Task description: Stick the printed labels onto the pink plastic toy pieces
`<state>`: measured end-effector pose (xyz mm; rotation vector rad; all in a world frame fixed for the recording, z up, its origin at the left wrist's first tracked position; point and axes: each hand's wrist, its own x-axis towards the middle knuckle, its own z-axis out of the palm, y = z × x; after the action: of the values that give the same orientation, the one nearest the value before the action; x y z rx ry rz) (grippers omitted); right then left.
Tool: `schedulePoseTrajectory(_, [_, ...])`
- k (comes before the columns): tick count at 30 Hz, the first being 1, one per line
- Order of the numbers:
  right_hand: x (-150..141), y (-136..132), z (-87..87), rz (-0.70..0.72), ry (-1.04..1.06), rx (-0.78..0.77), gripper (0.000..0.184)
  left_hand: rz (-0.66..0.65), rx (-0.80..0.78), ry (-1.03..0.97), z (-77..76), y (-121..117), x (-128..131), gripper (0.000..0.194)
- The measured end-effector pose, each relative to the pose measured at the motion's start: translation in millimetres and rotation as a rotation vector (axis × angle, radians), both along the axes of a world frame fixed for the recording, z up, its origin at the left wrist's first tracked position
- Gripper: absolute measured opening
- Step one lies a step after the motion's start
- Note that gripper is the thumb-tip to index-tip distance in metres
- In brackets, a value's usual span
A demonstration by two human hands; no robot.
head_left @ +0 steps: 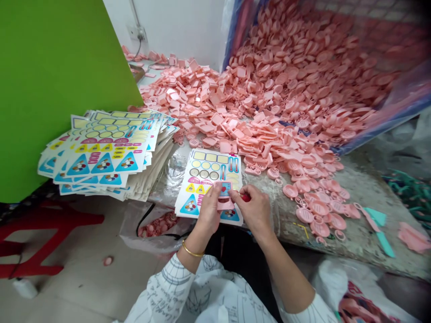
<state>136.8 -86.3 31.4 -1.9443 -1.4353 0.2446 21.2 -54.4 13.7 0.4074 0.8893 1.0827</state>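
My left hand (209,208) is closed on a pink plastic toy piece (225,205), held above the front edge of the table. A blue sticker (225,188) with a red mark lies across the piece's upper part. My right hand (254,208) is closed too, its fingertips at the sticker's right edge. A small red object (246,197) shows between its fingers; its kind is mostly hidden. Beneath both hands lies a stack of sticker sheets (191,184) printed with yellow rectangles, circles, thermometers and blue triangles.
A larger pile of sticker sheets (107,148) leans by a green panel (60,80) at left. Pink toy pieces (215,103) heap across the back, spilling from a blue-edged crate (387,114). Right lie turquoise pieces (384,235). A red stool (50,229) stands on the floor.
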Motion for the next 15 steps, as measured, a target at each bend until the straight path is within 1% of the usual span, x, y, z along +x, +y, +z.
schedulePoseTrajectory(3, [-2, -6, 0.6, 0.046, -0.137, 0.002, 0.038, 0.038, 0.059, 0.058, -2.8, -1, 1, 0.028])
schedulePoseTrajectory(6, [3, -20, 0.0, 0.055, -0.223, -0.022, 0.040, 0.050, 0.086, 0.114, 1.9, 3, -3, 0.031])
schedulePoseTrajectory(8, [19, -34, -1.4, 0.014, -0.220, -0.036, 0.043, 0.083, 0.072, 0.162, 8.8, 6, -9, 0.038])
schedulePoseTrajectory(10, [50, -50, -3.0, -0.070, -0.184, -0.041, 0.044, 0.097, 0.071, 0.217, 16.1, 4, -14, 0.042])
schedulePoseTrajectory(11, [71, -58, -3.5, -0.120, -0.167, -0.044, 0.044, 0.059, 0.072, 0.238, 18.7, 0, -13, 0.041])
schedulePoseTrajectory(12, [93, -64, -3.4, -0.161, -0.152, -0.061, 0.043, -0.030, 0.064, 0.247, 20.1, -9, -9, 0.039])
schedulePoseTrajectory(13, [118, -70, -2.8, -0.198, -0.147, -0.091, 0.040, -0.168, 0.041, 0.239, 19.8, -21, -2, 0.037])
schedulePoseTrajectory(15, [164, -74, 0.5, -0.221, -0.164, -0.183, 0.033, -0.527, -0.063, 0.168, 13.7, -58, 25, 0.038])
